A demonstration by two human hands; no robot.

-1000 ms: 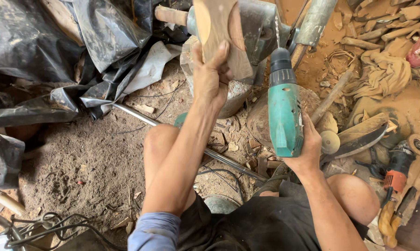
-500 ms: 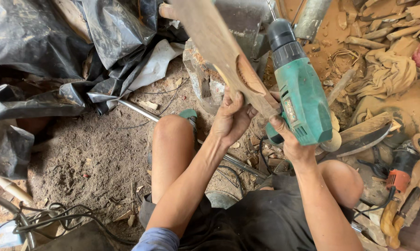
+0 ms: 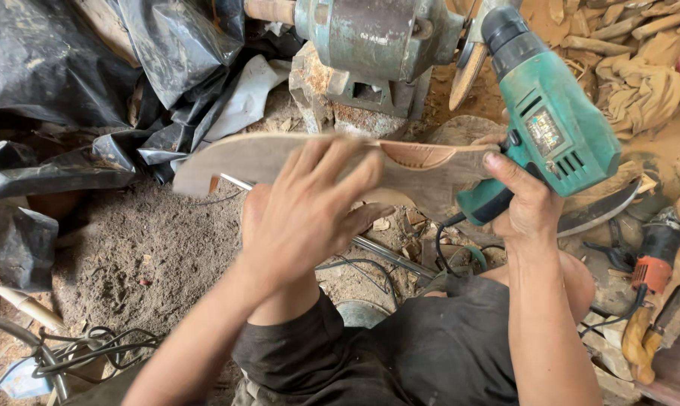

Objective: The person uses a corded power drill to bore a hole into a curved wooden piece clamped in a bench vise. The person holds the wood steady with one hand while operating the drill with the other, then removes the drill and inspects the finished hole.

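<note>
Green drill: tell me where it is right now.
In the head view, the green drill is at upper right, gripped by the right hand, its nose pointing up toward the grey motor, just right of the wooden piece that the left hand holds.

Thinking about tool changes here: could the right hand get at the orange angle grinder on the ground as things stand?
Probably not freely. The right hand is wrapped around the green electric drill's handle, so it is occupied. The orange angle grinder lies on the ground on that same side, with nothing visibly covering it.

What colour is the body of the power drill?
Green, with a black chuck: the power drill, seen in the head view.
</note>
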